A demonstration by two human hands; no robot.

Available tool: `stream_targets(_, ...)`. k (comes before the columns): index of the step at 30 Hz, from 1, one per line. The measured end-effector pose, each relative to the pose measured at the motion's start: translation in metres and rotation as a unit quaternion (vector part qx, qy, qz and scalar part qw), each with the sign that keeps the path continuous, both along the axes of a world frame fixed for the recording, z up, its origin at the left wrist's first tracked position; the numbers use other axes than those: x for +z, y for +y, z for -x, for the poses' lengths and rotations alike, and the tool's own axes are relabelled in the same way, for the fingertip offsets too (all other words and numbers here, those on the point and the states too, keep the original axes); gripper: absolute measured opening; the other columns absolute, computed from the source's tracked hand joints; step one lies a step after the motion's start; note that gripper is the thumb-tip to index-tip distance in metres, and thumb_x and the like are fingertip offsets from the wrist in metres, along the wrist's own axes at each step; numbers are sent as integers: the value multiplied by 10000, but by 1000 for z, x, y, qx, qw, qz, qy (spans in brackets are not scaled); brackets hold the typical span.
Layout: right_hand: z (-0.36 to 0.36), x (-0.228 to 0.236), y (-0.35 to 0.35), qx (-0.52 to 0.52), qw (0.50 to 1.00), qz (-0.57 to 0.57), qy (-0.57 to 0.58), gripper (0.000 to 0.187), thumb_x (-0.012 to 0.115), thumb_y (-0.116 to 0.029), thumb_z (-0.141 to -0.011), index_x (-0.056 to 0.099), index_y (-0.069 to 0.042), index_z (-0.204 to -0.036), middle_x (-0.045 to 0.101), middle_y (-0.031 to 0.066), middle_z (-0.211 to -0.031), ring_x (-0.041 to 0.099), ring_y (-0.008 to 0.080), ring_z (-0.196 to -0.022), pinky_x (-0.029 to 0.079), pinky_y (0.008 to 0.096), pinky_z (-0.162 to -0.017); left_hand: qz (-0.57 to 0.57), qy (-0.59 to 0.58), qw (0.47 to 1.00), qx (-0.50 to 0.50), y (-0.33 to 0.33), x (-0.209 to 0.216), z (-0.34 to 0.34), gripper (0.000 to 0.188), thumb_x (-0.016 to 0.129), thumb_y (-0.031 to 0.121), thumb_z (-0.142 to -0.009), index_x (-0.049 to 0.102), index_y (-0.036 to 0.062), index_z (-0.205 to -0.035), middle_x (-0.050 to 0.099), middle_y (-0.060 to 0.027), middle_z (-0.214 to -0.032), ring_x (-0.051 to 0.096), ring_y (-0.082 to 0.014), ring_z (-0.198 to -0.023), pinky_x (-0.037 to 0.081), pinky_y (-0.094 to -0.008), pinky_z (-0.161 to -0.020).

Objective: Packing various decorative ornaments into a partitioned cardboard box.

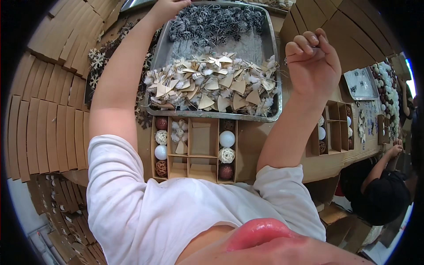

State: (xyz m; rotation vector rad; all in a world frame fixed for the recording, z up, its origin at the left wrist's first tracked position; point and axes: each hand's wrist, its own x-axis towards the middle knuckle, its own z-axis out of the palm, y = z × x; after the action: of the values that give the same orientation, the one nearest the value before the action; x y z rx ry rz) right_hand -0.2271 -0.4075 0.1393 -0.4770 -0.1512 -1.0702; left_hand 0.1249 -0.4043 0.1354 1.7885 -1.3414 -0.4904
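Observation:
A divided cardboard box (203, 155) lies in front of me. Its outer columns hold brown, white and woven balls (227, 138). One inner compartment contains an angel ornament (180, 136) of pale wood and white fluff. Beyond the box, a metal tray (274, 37) carries a heap of similar angel ornaments (212, 86) on its near side and frosted pinecones (216, 24) on its far side. My left hand (169, 8) reaches to the tray's far left corner, its fingers mostly cut off by the picture's edge. Raised right of the tray, my right hand (312, 64) is closed, fingertips curled toward the thumb; what they hold is hidden.
Cardboard boxes (46, 132) are stacked along the left. Wooden snowflakes (97, 62) lie left of the tray. To the right are another divided box (335, 128), a smaller metal tray (361, 84) and a person in dark clothing (375, 190). A large carton (344, 33) stands at the far right.

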Motion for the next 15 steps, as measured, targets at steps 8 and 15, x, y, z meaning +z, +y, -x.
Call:
stream_targets(8, -8, -2, -1, 13, 1000, -5, 14, 158, 512, -27, -830, 525, 11, -982, 479, 72, -785, 430, 169, -667, 353, 308, -625, -228, -426, 857, -178, 35, -48, 19, 364, 664, 239, -826, 588, 107, -1156, 637, -126, -1065, 610, -304, -969, 483, -425, -811)
stream_targets(15, -9, -2, -1, 22, 1000, -1, 8, 164, 509, -23, -830, 528, 17, -988, 480, 73, -787, 429, 170, -668, 351, 308, -621, -246, -471, 817, -225, 25, -58, 23, 198, 648, 171, -812, 661, 69, -981, 648, -136, -928, 610, -301, -905, 480, -399, -779)
